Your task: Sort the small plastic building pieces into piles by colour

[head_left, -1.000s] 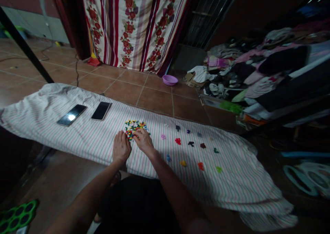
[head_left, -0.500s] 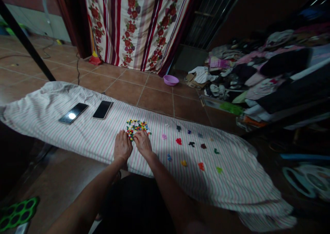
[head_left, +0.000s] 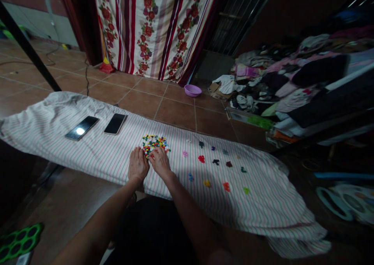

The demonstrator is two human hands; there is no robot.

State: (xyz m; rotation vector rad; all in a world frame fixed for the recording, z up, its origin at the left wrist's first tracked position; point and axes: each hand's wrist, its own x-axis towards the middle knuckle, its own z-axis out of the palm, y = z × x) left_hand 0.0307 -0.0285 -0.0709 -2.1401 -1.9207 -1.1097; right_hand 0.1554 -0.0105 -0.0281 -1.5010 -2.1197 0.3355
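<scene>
A mixed pile of small colourful pieces, like beads (head_left: 154, 141), lies on the striped cloth (head_left: 178, 187) in front of me. At its near left edge rests my left hand (head_left: 138, 164), laid flat with the fingers pointing forward. My right hand (head_left: 160, 161) is at the pile's near side, fingers bent down and drawn together at the pieces; anything between the fingertips is too small to make out. To the right sit little single-colour clusters, among them red (head_left: 201, 159), pink (head_left: 185, 154), black (head_left: 215, 162), yellow (head_left: 207, 183), orange (head_left: 226, 186) and lime green (head_left: 246, 190).
Two phones, one with a bright reflection (head_left: 82, 127) and one dark (head_left: 115, 124), lie left of the pile. Beyond the cloth are a purple basin (head_left: 193, 90) on the tiled floor, a floral curtain (head_left: 157, 31) and heaped clothes (head_left: 271, 74) at the right.
My right hand's fingers have shifted slightly at the near edge of the pile. My left hand stays beside it. The whole view has moved a little.
</scene>
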